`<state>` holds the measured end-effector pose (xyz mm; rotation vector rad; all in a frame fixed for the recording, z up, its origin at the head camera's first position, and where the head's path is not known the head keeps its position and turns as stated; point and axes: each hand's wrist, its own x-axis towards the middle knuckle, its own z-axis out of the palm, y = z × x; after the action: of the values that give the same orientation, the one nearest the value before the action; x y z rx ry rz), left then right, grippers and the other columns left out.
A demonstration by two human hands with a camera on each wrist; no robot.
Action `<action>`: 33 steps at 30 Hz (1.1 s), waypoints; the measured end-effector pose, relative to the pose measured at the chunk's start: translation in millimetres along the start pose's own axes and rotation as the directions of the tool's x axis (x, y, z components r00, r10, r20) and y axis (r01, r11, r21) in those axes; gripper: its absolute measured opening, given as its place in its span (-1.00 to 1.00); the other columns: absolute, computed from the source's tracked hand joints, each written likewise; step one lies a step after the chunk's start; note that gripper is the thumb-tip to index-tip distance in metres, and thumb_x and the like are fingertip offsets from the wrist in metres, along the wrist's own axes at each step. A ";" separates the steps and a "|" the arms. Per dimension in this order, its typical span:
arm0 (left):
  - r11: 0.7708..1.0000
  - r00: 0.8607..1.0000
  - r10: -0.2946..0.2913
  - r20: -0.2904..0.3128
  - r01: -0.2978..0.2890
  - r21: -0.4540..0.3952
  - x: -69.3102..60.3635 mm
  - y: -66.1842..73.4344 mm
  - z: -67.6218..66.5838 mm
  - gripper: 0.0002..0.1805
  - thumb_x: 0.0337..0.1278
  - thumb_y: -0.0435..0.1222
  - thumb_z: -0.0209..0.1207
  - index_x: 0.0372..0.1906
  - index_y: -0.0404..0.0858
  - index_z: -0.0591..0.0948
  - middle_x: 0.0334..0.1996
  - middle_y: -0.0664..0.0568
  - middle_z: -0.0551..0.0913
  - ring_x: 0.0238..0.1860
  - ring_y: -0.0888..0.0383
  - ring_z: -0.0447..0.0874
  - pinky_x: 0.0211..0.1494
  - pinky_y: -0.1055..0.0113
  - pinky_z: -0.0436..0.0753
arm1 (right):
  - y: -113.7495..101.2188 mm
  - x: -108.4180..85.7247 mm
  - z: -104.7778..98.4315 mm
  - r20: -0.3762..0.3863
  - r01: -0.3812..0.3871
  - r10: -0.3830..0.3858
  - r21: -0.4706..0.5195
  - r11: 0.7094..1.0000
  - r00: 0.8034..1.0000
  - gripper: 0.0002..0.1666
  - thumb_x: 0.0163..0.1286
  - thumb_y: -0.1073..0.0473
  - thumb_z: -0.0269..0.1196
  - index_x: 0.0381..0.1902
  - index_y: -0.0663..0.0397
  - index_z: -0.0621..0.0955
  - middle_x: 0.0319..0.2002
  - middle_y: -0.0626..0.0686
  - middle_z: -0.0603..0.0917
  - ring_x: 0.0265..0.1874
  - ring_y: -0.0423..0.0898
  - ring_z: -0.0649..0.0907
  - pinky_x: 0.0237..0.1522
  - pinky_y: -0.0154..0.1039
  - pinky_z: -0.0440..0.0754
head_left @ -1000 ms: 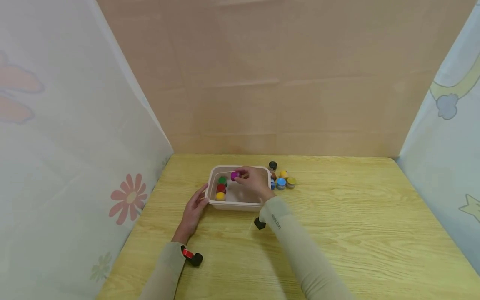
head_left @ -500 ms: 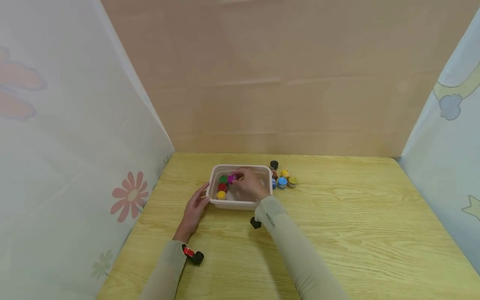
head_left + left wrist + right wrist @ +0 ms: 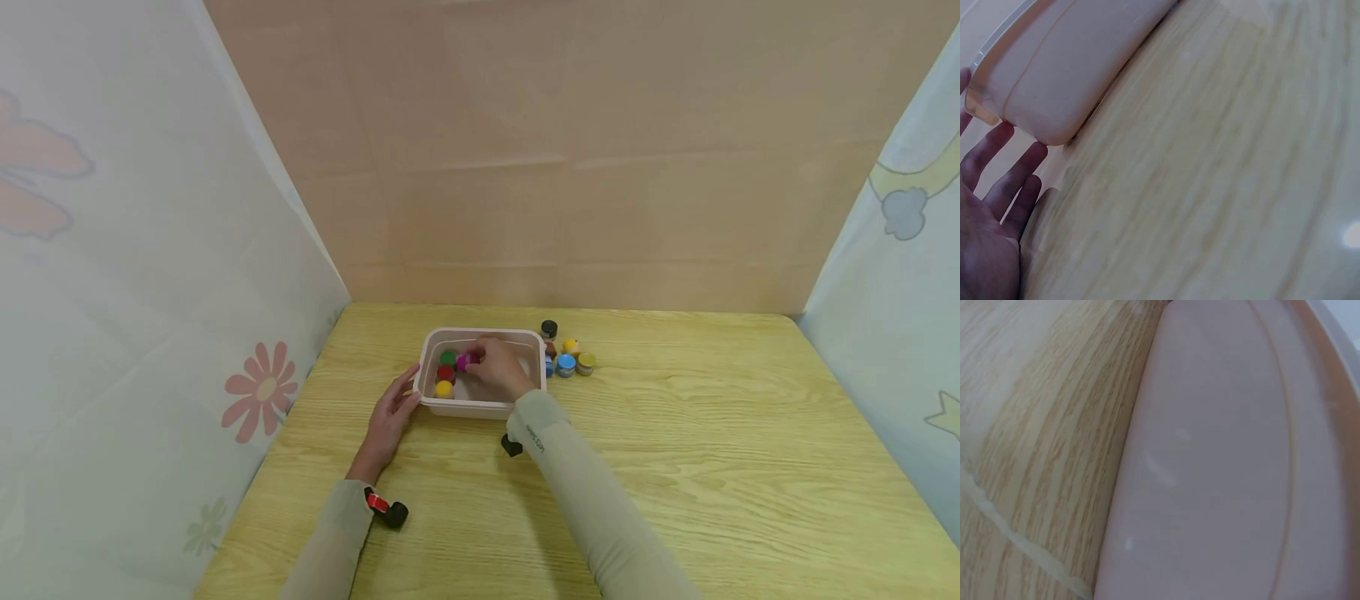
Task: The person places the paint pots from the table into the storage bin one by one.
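Observation:
A pale pink plastic tub stands on the wooden table. My left hand touches the tub's left end with fairly straight fingers; in the left wrist view its fingertips meet the tub's corner. Inside the tub my right hand pinches a small jar with a purple lid. It is beside a green-lidded jar. Nearer me along the tub's left wall are a red-lidded jar and a yellow-lidded one. Only the tub's outer side and the table show in the right wrist view.
Small jars cluster just right of the tub: a black-lidded one, a light-blue one, a dark-yellow one, and brown and blue ones partly behind the rim. A yellow item is among them. A tan wall rises behind the table.
My right hand has lowered the purple-lidded jar into the tub, slightly left and toward me, to the green-lidded jar's side. The left hand has stayed at the tub's left end.

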<state>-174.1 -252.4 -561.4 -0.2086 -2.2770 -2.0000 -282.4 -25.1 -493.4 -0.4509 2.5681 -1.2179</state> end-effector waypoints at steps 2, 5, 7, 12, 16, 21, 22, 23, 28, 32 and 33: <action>1.000 1.000 -0.006 -0.002 0.006 0.003 -0.1 0.1 0.2 -0.43 0.60 -0.14 0.07 0.59 0.02 0.33 0.49 -0.16 0.40 0.40 -0.22 0.49 0.26 0.53 0.52 | 1.4 2.1 0.9 -0.002 0.007 -0.007 -0.026 1.000 1.000 -0.67 0.40 0.24 0.41 0.10 0.02 0.74 -0.06 0.00 0.72 -0.11 -0.08 0.65 0.07 -0.15 0.69; 1.000 1.000 -0.018 -0.004 0.018 0.005 -0.3 0.3 0.2 -0.43 0.60 -0.12 0.08 0.58 0.04 0.34 0.50 -0.14 0.40 0.41 -0.21 0.49 0.26 0.53 0.52 | 3.5 5.1 2.3 0.000 0.025 -0.025 -0.063 0.998 1.000 -0.73 0.37 0.24 0.44 0.02 0.02 0.77 -0.13 -0.01 0.73 -0.16 -0.09 0.64 -0.02 -0.18 0.68; 1.000 1.000 -0.024 -0.006 0.024 0.006 -0.3 0.6 0.0 -0.43 0.59 -0.12 0.08 0.58 0.05 0.34 0.50 -0.14 0.40 0.41 -0.21 0.48 0.26 0.53 0.52 | 4.9 6.7 3.3 -0.004 0.042 -0.043 -0.087 0.995 0.999 -0.76 0.35 0.25 0.45 -0.02 0.04 0.78 -0.16 0.01 0.74 -0.19 -0.09 0.63 -0.04 -0.18 0.68; 1.000 1.000 -0.026 -0.003 0.026 -0.002 0.1 0.6 0.1 -0.43 0.59 -0.11 0.08 0.58 0.07 0.34 0.49 -0.13 0.41 0.41 -0.19 0.48 0.27 0.53 0.52 | 5.5 8.5 4.4 -0.028 0.044 -0.047 -0.114 0.993 0.998 -0.75 0.34 0.27 0.45 -0.03 0.10 0.77 -0.12 0.07 0.75 -0.14 -0.05 0.65 0.06 -0.12 0.68; 1.000 1.000 -0.028 -0.008 0.028 -0.001 -0.2 0.1 0.4 -0.44 0.59 -0.11 0.09 0.57 0.08 0.35 0.47 -0.13 0.42 0.41 -0.18 0.49 0.27 0.52 0.53 | 4.3 8.7 5.1 -0.043 0.012 -0.017 -0.128 0.992 0.999 -0.69 0.33 0.27 0.46 0.03 0.09 0.75 -0.06 0.10 0.75 -0.07 -0.02 0.65 0.15 -0.10 0.66; 0.999 0.999 -0.041 -0.015 0.041 0.011 -1.1 -0.6 0.2 -0.44 0.59 -0.13 0.09 0.57 0.07 0.35 0.47 -0.14 0.43 0.40 -0.17 0.48 0.26 0.54 0.52 | 4.4 9.5 6.4 -0.059 0.001 -0.010 -0.149 0.989 0.998 -0.69 0.30 0.25 0.48 0.01 0.09 0.76 -0.08 0.08 0.74 -0.09 -0.02 0.65 0.13 -0.10 0.67; 0.999 0.999 -0.043 -0.015 0.043 0.011 -1.1 -0.7 0.3 -0.44 0.59 -0.14 0.08 0.58 0.06 0.34 0.48 -0.14 0.42 0.40 -0.17 0.48 0.26 0.53 0.52 | 4.5 9.7 6.6 -0.065 0.001 -0.011 -0.148 0.989 0.998 -0.69 0.30 0.25 0.49 0.00 0.09 0.76 -0.09 0.07 0.74 -0.10 -0.02 0.65 0.12 -0.10 0.67; 0.999 0.999 -0.044 -0.013 0.044 0.011 -1.0 -0.7 0.3 -0.43 0.59 -0.15 0.08 0.58 0.05 0.33 0.49 -0.14 0.41 0.41 -0.17 0.47 0.26 0.53 0.52 | 4.7 9.9 6.9 -0.070 0.001 -0.012 -0.149 0.989 0.997 -0.70 0.30 0.25 0.49 0.00 0.09 0.77 -0.09 0.07 0.74 -0.11 -0.02 0.65 0.11 -0.10 0.68; 0.999 0.999 -0.046 0.004 0.046 0.007 -0.7 4.2 0.4 -0.41 0.62 -0.19 0.05 0.61 -0.05 0.28 0.52 -0.19 0.36 0.43 -0.20 0.44 0.28 0.51 0.52 | 5.5 11.3 7.7 -0.100 0.001 -0.013 -0.123 0.992 0.995 -0.68 0.29 0.27 0.48 0.01 0.08 0.77 -0.08 0.06 0.74 -0.09 -0.02 0.68 0.13 -0.10 0.69; 0.999 0.999 -0.045 0.012 0.045 0.009 -1.2 9.2 0.1 -0.41 0.62 -0.20 0.04 0.61 -0.10 0.28 0.52 -0.21 0.35 0.43 -0.22 0.44 0.27 0.52 0.51 | 6.8 12.5 8.4 -0.118 0.011 -0.024 -0.112 0.994 0.993 -0.68 0.29 0.28 0.49 0.01 0.05 0.77 -0.08 0.05 0.75 -0.09 -0.03 0.69 0.12 -0.11 0.70; 0.999 0.999 -0.040 0.012 0.040 0.009 -1.0 9.1 0.4 -0.41 0.62 -0.20 0.04 0.61 -0.10 0.28 0.52 -0.22 0.35 0.43 -0.23 0.44 0.27 0.52 0.51 | 7.3 12.7 8.7 -0.120 0.013 -0.027 -0.111 0.994 0.992 -0.68 0.29 0.28 0.49 0.01 0.05 0.78 -0.09 0.04 0.75 -0.09 -0.03 0.69 0.11 -0.12 0.70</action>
<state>-171.5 -250.9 -552.7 -0.1761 -2.3153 -2.0127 -292.0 -31.7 -505.7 -0.4388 2.7507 -1.1469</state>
